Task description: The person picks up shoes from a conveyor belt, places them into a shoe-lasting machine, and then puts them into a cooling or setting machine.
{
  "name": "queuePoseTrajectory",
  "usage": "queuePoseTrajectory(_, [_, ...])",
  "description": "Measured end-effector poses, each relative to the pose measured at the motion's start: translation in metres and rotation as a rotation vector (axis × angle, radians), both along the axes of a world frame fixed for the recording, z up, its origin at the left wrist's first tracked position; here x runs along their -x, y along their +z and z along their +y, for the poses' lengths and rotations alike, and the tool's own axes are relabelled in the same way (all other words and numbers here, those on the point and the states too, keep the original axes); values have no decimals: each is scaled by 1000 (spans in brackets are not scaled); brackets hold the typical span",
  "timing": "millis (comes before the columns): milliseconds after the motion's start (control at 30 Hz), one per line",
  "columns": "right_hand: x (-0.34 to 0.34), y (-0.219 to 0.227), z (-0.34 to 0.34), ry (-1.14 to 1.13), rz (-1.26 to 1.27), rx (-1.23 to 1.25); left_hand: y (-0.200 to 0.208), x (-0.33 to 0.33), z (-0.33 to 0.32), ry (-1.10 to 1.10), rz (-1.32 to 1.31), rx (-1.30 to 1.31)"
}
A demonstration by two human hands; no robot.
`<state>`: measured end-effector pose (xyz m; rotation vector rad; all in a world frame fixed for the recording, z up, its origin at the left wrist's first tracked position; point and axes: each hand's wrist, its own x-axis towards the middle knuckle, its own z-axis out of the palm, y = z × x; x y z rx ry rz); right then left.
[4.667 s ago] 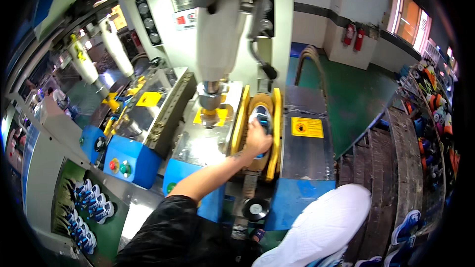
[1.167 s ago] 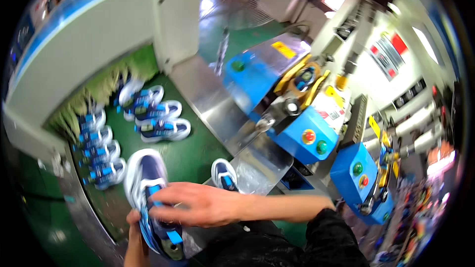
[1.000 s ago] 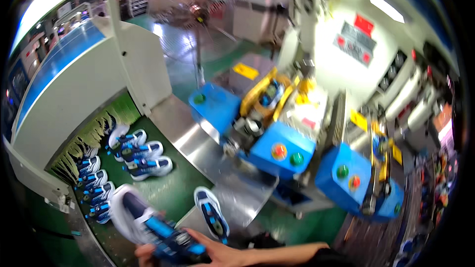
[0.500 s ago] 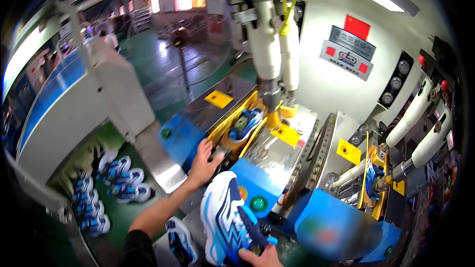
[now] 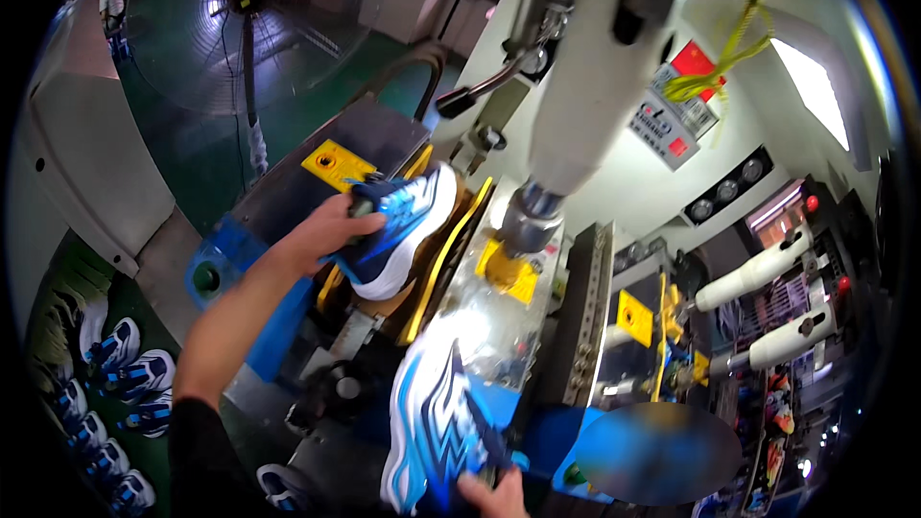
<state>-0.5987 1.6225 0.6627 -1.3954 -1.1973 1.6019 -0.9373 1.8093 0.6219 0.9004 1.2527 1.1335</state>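
My left hand [image 5: 331, 228] is closed on the opening of a blue-and-white sneaker [image 5: 414, 232], which is tilted on its side over the yellow-edged slot of a press. In my right hand [image 5: 497, 497], at the lower edge, is another sneaker [image 5: 432, 422], white with blue and navy stripes, its toe pointing up and away from me. The fingers grip it near the heel, and part of that hand is cut off. A white press cylinder [image 5: 585, 86] with a metal end [image 5: 530, 221] hangs just right of the left sneaker.
Several blue-and-white sneakers [image 5: 144, 372] stand in rows on the green floor at left. One more sneaker [image 5: 280, 487] lies near the lower edge. A second press [image 5: 758, 269] is at right. A large fan [image 5: 247, 2] stands behind, and a lever [image 5: 480, 94] juts out beside the cylinder.
The left hand, open beside the press before, now grips the sneaker that was down in the slot and has lifted it. The right hand still holds its sneaker. The view has shifted.
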Motion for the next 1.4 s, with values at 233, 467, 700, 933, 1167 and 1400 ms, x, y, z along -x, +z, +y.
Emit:
queuePoseTrajectory(233, [138,5,201,191,46,379,-142,53,-283,708,-483,-443])
queuePoseTrajectory(467, [236,-171,272,-161,-695,-704,-165,9,-442,1332,-302,-52])
queuePoseTrajectory(700, [229,-148,277,-171,-740,-623,-138,-34,-444,1401,-657,168])
queuePoseTrajectory(933, [172,-72,219,525,-707,-547,-110,-58,-439,1243,-617,35])
queuePoseTrajectory(1167, [-85,-71,-10,701,-1189,-1035,-34,-144,-420,830,-674,-294])
queuePoseTrajectory(1400, [-90,-55,-44,653,-262,-716,-22,-219,-459,893,-190,-102])
